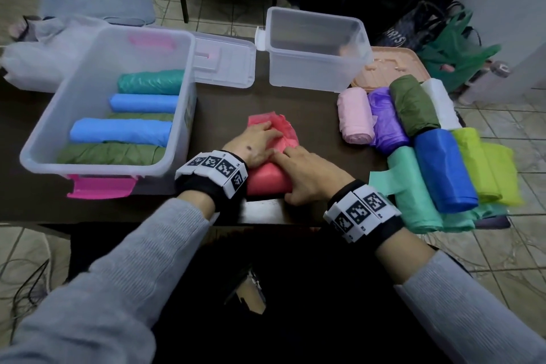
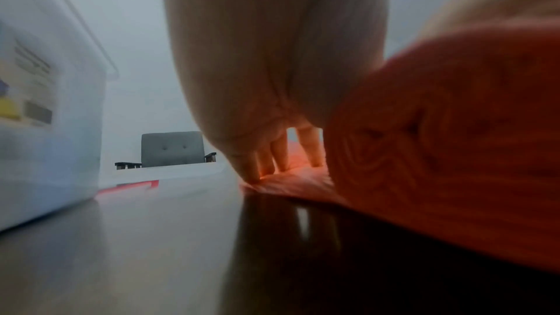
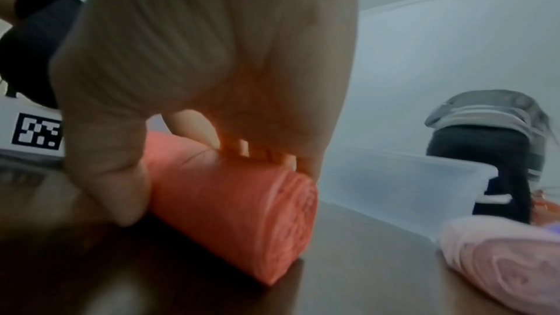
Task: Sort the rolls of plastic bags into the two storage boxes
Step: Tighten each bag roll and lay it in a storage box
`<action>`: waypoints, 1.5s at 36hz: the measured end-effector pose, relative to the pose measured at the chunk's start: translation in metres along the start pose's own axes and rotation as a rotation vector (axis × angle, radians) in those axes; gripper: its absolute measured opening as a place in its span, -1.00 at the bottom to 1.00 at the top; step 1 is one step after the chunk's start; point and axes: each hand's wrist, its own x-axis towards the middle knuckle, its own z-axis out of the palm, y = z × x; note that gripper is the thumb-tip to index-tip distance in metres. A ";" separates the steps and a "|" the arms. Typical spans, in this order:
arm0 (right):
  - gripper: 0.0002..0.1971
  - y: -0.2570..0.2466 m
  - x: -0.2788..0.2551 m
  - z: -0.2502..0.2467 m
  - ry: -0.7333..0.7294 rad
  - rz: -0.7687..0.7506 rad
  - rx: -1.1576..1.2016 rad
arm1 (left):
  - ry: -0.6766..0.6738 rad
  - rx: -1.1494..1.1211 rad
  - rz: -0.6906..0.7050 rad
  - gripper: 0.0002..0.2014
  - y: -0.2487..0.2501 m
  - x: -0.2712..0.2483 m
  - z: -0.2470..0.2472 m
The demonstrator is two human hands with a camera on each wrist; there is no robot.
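A red roll (image 1: 267, 179) lies mid-table near the front edge, its loose end (image 1: 274, 124) spread away from me. My left hand (image 1: 257, 142) presses straight fingers (image 2: 251, 169) on that loose sheet. My right hand (image 1: 310, 174) grips the rolled part (image 3: 242, 212), thumb (image 3: 121, 188) on the near side and fingers over the top. The left storage box (image 1: 88, 168) holds a teal roll (image 1: 150, 81), two blue rolls (image 1: 144, 103) and olive green ones (image 1: 109, 154). The right storage box (image 1: 313, 74) looks empty.
Several rolls lie at the table's right end: pink (image 1: 354, 115), purple (image 1: 387, 121), olive (image 1: 413, 103), white (image 1: 440, 100), blue (image 1: 443, 168), mint (image 1: 413, 186), lime (image 1: 484, 165). A clear lid (image 1: 224, 62) and a peach lid (image 1: 393, 68) lie behind. Bags (image 1: 443, 38) sit on the floor.
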 end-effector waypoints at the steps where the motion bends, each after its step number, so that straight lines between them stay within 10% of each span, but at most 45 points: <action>1: -0.26 0.000 0.000 0.002 0.012 0.000 0.010 | -0.017 -0.010 0.004 -0.48 0.000 0.000 0.000; 12: -0.45 -0.011 -0.003 0.001 0.104 -0.129 0.177 | -0.146 0.062 0.015 -0.42 -0.001 0.000 -0.007; 27: -0.50 0.007 -0.001 0.010 0.056 -0.007 0.564 | 0.013 -0.073 0.017 -0.41 -0.003 -0.006 -0.009; 37: -0.51 0.012 0.010 0.002 -0.078 0.060 0.362 | 0.419 -0.201 -0.099 -0.77 0.003 -0.025 -0.002; 54: -0.50 0.010 0.013 -0.004 0.141 0.187 0.181 | 0.237 -0.384 -0.161 -0.74 -0.003 -0.051 0.001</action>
